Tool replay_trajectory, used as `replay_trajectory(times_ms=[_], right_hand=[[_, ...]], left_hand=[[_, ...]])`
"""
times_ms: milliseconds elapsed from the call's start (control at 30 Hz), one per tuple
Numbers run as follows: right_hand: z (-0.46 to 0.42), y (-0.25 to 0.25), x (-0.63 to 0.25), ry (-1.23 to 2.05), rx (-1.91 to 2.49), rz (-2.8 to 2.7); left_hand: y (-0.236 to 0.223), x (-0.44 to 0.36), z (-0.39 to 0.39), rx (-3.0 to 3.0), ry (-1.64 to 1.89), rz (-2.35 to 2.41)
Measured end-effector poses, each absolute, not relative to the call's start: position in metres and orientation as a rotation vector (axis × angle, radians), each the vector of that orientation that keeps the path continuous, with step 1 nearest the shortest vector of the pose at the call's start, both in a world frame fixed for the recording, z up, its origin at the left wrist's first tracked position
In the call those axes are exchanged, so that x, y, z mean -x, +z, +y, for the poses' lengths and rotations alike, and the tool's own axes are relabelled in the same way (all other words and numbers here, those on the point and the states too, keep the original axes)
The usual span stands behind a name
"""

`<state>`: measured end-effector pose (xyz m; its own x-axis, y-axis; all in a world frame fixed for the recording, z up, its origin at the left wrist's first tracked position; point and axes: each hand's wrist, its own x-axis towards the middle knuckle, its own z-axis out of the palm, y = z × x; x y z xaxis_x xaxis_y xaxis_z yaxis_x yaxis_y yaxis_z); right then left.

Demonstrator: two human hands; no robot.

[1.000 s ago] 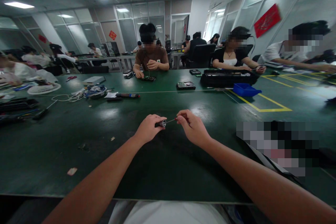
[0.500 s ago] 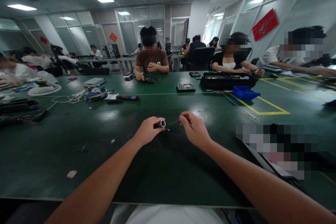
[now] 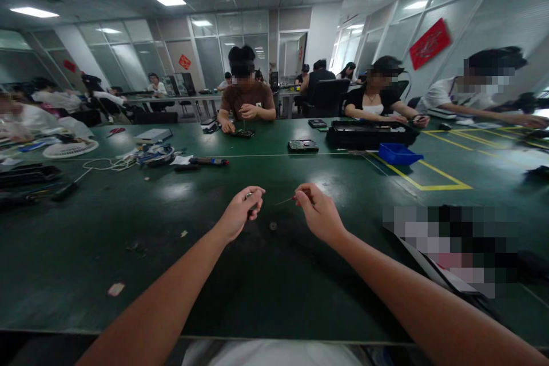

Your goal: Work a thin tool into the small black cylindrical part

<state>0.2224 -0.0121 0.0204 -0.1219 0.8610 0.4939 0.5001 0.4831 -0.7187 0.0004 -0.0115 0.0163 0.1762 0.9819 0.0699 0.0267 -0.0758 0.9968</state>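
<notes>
My left hand (image 3: 242, 211) is closed around a short dark tube (image 3: 252, 206), mostly hidden now by the fingers. In my right hand (image 3: 319, 211) is a thin screwdriver (image 3: 285, 201) with a red part by the fingertips; its shaft points left toward the left hand without touching it. A small round grey disc (image 3: 273, 226) lies on the green tabletop (image 3: 274, 286) below and between the two hands.
A blue tray (image 3: 398, 154), a long black housing (image 3: 371, 135) and a hard drive (image 3: 302, 146) are beyond the hands. Cables (image 3: 115, 161) and a dark pen-like tool (image 3: 210, 160) lie to the left. A co-worker (image 3: 246, 97) works opposite.
My left hand has turned, so the tube's bright ring end no longer faces me. The small disc now shows on the table beneath. My right hand stays nearly still with the screwdriver.
</notes>
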Motion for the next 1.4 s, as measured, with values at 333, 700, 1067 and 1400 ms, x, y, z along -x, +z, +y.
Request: replay_trajectory(times_ms=[333,700,1067,1400], right_hand=[[-0.013,0.023,-0.221,0.486,1.176,-1.803],[-0.014,0.024,-0.221,0.514,1.183,-1.817],[-0.016,0.025,-0.221,0.531,1.162,-1.844],[-0.016,0.026,-0.221,0.569,1.154,-1.836]], left_hand=[[0.013,0.001,-0.017,-2.49,0.371,1.314],[0.017,0.001,-0.02,-2.506,0.219,1.363],[0.021,0.001,-0.02,-2.304,0.491,1.295],[0.051,0.036,-0.007,-1.078,1.319,1.148]])
